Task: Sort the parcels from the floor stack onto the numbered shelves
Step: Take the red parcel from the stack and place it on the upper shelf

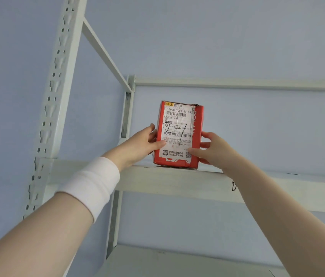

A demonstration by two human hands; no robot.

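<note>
While both hands (137, 145) (212, 150) grip it, parcel (179, 124) stands upright on shelf (157, 181).

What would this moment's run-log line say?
step: placing | red parcel marked 2-1: upright on shelf | left hand: holds its left edge | right hand: holds its right edge | released: no

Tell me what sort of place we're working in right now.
Probably a parcel storeroom or pickup depot: a pale metal rack with a slotted upright, a red parcel with a courier label hand-marked 2-1 standing on its shelf, and a plain blue wall behind.
</note>
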